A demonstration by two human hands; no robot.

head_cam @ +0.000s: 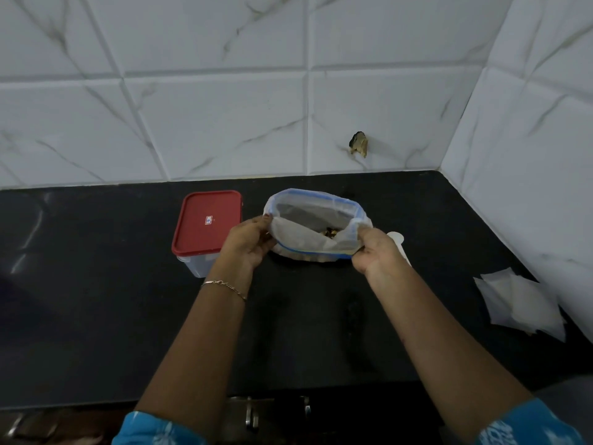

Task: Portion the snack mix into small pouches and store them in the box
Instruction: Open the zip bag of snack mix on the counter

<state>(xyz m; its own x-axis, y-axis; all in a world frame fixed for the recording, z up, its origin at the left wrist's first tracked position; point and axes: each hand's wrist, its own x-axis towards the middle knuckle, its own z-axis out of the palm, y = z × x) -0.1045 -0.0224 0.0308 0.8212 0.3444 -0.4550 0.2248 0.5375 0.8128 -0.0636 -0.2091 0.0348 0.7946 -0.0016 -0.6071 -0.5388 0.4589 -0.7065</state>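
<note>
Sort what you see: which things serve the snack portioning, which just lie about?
Job: clear blue-zip plastic bag of snack mix; red-lidded clear plastic box; small white pouches; probably white plastic utensil.
Lying about: chipped hole in tiled wall; thin gold bracelet.

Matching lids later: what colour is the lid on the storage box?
Red. The lid shows best in the head view, left of the hands.

black counter point(96, 316) with red-lidded box point(205, 226), open zip bag point(300, 234), pile of pouches point(523, 303)
</note>
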